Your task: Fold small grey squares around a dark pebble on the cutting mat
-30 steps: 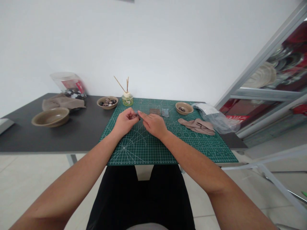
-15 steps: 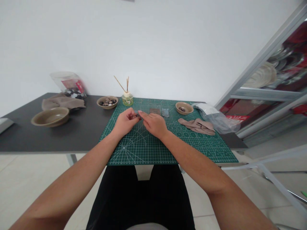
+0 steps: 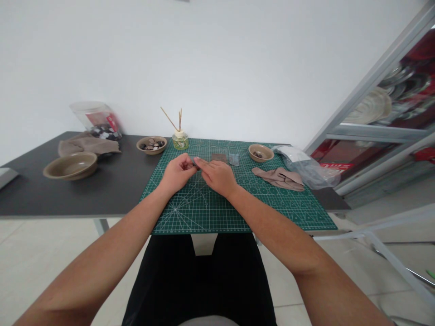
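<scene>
We are working over the green mat [image 3: 210, 217], with our two hands coming together above it, left of its middle. Our left hand [image 3: 176, 173] is pinching a small dark thing [image 3: 196, 168] between thumb and fingers. Our right hand [image 3: 220, 177] is pointing its fingers in at a grey bit [image 3: 193, 160] beside it; we cannot tell if they are grasping that or only touching. To do this well, we should be holding the dark thing snugly, pushing softly and evenly, and minding our fingertips. A brown square [image 3: 219, 157] and a grey square [image 3: 234, 159] are lying just past our right hand.
</scene>
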`<state>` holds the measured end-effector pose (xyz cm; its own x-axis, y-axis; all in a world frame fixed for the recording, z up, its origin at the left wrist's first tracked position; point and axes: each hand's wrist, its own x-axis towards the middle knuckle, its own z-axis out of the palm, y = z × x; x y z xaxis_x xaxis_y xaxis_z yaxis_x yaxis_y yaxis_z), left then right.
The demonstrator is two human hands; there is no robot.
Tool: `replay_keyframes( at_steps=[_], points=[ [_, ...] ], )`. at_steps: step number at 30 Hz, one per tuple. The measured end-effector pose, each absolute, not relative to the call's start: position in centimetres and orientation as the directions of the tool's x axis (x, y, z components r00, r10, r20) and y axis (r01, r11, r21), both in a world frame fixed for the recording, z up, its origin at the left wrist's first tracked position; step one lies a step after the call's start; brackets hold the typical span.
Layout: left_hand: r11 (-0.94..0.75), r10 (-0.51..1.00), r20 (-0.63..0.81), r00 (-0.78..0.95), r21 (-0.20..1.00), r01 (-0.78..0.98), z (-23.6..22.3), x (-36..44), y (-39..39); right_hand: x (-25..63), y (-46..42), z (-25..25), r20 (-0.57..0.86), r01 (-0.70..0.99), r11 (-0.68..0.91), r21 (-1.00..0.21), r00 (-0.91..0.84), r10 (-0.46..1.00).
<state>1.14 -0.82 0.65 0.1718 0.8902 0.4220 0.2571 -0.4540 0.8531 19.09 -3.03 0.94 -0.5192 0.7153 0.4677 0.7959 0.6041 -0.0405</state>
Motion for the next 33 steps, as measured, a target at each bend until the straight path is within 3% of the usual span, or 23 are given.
replay_keyframes(
  at_steps=[33],
  points=[
    [-0.427, 0.903, 0.401, 0.152, 0.872, 0.239, 0.51, 1.19, -0.83, 19.41, -2.91, 0.98, 0.45, 0.827, 0.558, -0.06, -0.477, 0.755]
  ],
)
